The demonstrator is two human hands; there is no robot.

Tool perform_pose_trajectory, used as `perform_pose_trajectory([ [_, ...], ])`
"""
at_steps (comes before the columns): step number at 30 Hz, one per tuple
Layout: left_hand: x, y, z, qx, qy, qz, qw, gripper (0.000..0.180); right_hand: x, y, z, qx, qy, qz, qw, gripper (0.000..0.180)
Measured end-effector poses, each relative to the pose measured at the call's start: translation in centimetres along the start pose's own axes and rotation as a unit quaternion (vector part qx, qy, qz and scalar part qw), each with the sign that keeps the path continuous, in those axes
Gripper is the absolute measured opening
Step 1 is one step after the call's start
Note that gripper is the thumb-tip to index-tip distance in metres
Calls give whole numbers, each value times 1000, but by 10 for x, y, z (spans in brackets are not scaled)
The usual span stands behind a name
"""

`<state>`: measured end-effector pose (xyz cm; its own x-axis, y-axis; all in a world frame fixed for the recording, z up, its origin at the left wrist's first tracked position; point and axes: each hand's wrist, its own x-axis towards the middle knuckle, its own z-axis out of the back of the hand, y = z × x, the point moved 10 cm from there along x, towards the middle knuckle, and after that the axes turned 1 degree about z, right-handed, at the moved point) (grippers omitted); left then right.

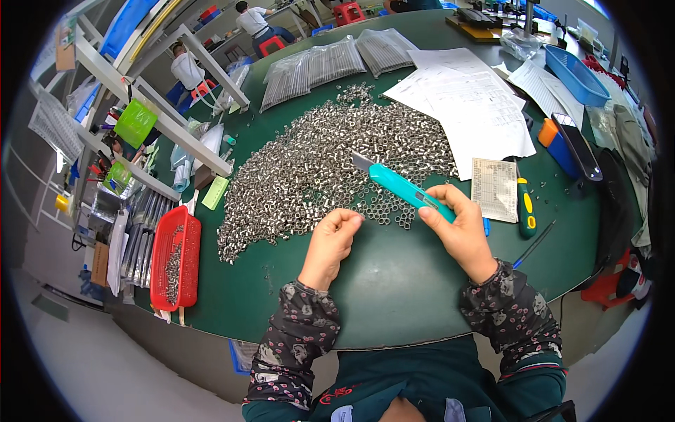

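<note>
In my right hand [460, 228] is a teal utility knife [408, 190], its blade out and pointing up and to the left. My left hand [332, 243] is closed, thumb and fingers pressed together; whatever is in the pinch, if anything, is too small to make out. Beyond both hands spreads a broad heap of small silvery metal rings [309, 162]. The knife is over the right part of this heap. A thin layer of loose rings lies just ahead of my hands on the green tabletop [394, 295].
A red basket [159, 260] with some metal pieces stands at the left edge. Bagged metal tubes [316, 67] lie at the back, beside paper sheets [471, 105]. To the right are a printed card [494, 190], a green-yellow screwdriver [526, 207], a pen [534, 244] and a phone [576, 146].
</note>
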<state>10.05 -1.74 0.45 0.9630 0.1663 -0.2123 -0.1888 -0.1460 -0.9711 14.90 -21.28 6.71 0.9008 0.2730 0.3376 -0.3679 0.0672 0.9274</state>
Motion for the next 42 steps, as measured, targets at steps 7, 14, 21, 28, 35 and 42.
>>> perform_pose_trajectory([
  [7,4,-26,-44,454,-42,-206,866,13,-1,5,-3,15,7,-2,1000,24],
  [14,0,-35,-51,466,-43,-291,834,9,0,12,-2,0,2,32,999,25],
  [21,-4,-1,-3,-296,61,18,953,8,-3,1,-12,-2,33,23,999,23],
  [28,-7,11,34,-354,37,1,934,11,-12,-12,-38,-81,133,-8,988,28],
  [35,-4,12,38,-325,34,-8,945,12,-15,-20,-48,-93,175,-25,980,29],
  [42,-5,11,35,-288,30,-13,957,12,-17,-19,-48,-92,188,-41,977,30],
])
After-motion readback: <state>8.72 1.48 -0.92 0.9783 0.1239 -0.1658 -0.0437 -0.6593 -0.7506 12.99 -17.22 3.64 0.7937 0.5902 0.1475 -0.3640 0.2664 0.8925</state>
